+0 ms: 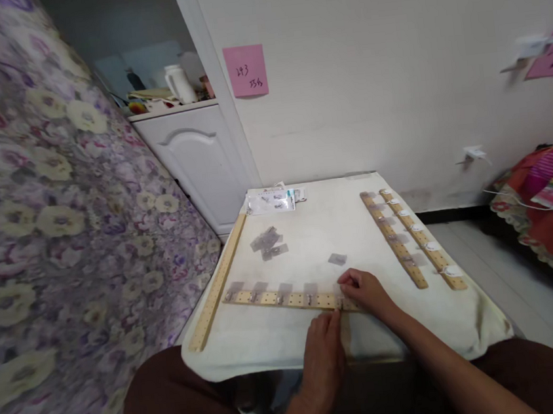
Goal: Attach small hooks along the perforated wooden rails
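A narrow wooden strip with rows of holes (269, 298) lies across the near part of the table, with several small clear plastic pieces (284, 291) set along it, each with a small shiny part. At its right end, my right hand (369, 294) has thumb and forefinger closed on a clear plastic piece (337, 289). Beside it, my left hand (323, 344) brings its closed fingertips to the strip's near edge, below that same piece; what they grip is too small to make out. A loose clear piece (337, 259) lies just beyond my right hand.
A pile of clear pieces (267, 241) sits left of centre. A bare holed strip (218, 282) runs along the table's left side. Two filled strips, one with clear pieces (394, 239) and one with white pieces (423, 238), lie at right. Clear packaging (270, 201) rests at the back.
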The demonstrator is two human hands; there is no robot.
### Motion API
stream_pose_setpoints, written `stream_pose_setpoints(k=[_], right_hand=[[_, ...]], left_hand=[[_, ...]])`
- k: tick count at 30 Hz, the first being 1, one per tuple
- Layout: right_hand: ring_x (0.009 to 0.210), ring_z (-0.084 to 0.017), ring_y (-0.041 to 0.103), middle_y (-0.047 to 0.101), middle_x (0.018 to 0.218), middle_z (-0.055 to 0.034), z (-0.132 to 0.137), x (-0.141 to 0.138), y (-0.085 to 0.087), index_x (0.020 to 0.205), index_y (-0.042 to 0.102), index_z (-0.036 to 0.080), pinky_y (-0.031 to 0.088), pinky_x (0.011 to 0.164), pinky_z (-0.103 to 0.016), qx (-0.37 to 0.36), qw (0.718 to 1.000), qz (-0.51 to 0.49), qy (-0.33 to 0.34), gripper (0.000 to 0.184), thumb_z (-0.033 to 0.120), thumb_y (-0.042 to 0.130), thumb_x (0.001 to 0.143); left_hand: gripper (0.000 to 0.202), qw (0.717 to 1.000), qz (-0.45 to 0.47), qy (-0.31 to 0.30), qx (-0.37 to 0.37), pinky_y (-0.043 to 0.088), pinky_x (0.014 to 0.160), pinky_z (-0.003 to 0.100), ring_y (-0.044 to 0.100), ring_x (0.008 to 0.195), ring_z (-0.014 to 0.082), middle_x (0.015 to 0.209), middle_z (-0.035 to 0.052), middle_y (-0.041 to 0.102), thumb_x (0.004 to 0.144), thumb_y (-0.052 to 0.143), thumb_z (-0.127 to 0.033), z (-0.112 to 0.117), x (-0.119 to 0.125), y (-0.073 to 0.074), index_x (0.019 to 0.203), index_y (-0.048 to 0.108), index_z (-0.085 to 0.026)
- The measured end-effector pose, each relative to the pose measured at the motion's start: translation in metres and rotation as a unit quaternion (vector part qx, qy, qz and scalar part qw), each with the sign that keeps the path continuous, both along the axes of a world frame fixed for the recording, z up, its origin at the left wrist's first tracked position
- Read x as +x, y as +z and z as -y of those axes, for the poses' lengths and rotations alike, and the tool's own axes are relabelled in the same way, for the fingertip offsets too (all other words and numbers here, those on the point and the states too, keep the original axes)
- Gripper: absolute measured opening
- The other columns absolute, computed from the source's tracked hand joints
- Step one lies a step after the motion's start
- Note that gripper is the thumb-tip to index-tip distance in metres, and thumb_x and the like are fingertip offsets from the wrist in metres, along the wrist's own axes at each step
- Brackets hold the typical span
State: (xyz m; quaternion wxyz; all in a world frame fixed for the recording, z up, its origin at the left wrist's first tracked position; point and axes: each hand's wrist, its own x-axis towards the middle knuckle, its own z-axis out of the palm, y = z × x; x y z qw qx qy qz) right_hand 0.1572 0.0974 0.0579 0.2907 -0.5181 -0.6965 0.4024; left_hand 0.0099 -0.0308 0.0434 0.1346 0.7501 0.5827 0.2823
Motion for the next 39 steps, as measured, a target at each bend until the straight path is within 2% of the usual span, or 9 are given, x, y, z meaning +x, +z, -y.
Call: stream_pose_setpoints(k=[4, 9, 20, 33, 39], right_hand=[[0.062, -0.015, 0.059, 0.066, 0.065, 0.0007, -0.0028, -0.0013, -0.0013, 0.078, 0.066, 0.019, 0.042, 0.057, -0.024, -0.021, 1.0, -0.003, -0.009, 0.015, 0.022, 0.056, 0.067], [0.06, -0.015, 0.059, 0.066, 0.064, 0.0005, -0.0046, -0.0023, -0.0031, 0.077, 0.066, 0.018, 0.042, 0.056, -0.024, -0.033, 0.999, -0.011, -0.003, 0.015, 0.021, 0.057, 0.066], [0.059, -0.014, 0.058, 0.066, 0.063, 0.0016, -0.0046, -0.0022, -0.0071, 0.076, 0.066, 0.019, 0.041, 0.056, -0.023, -0.024, 0.999, -0.018, -0.009, 0.013, 0.02, 0.057, 0.066], [0.061, -0.014, 0.058, 0.066, 0.065, 0.0016, -0.0055, -0.0015, -0.0088, 0.078, 0.065, 0.02, 0.043, 0.058, -0.024, -0.018, 1.0, -0.001, 0.001, 0.013, 0.023, 0.058, 0.068], [0.064, -0.014, 0.059, 0.065, 0.068, 0.0008, -0.0053, 0.0003, -0.0089, 0.082, 0.065, 0.018, 0.043, 0.058, -0.023, -0.024, 0.999, -0.013, 0.018, 0.021, 0.03, 0.066, 0.066]], left_hand=[[0.06, 1.0, -0.009, -0.002, 0.005, 0.044, 0.085, 0.043, 0.048, 0.099, 0.0242, 0.11, 0.0133, 0.055, 0.077, 0.035, -0.002, -0.0009, -0.0005, -0.001, 0.135, 0.038, -0.017], [0.064, 1.0, -0.024, 0.01, 0.001, 0.043, 0.085, 0.043, 0.048, 0.1, 0.0243, 0.11, 0.0119, 0.055, 0.074, 0.037, -0.001, 0.0, -0.0007, -0.0008, 0.135, 0.038, -0.02], [0.064, 0.998, -0.055, 0.017, -0.011, 0.042, 0.084, 0.043, 0.048, 0.098, 0.0246, 0.112, 0.0128, 0.054, 0.074, 0.039, -0.001, -0.0018, -0.0011, 0.0011, 0.136, 0.036, -0.019], [0.066, 0.997, -0.079, 0.023, -0.012, 0.042, 0.084, 0.042, 0.049, 0.097, 0.0243, 0.111, 0.0112, 0.055, 0.072, 0.04, -0.001, -0.0026, -0.0007, -0.0019, 0.135, 0.038, -0.02], [0.066, 0.996, -0.082, 0.028, -0.006, 0.042, 0.084, 0.041, 0.049, 0.096, 0.0239, 0.11, 0.0108, 0.055, 0.072, 0.04, 0.0, -0.0027, -0.0001, -0.0026, 0.134, 0.039, -0.02]])
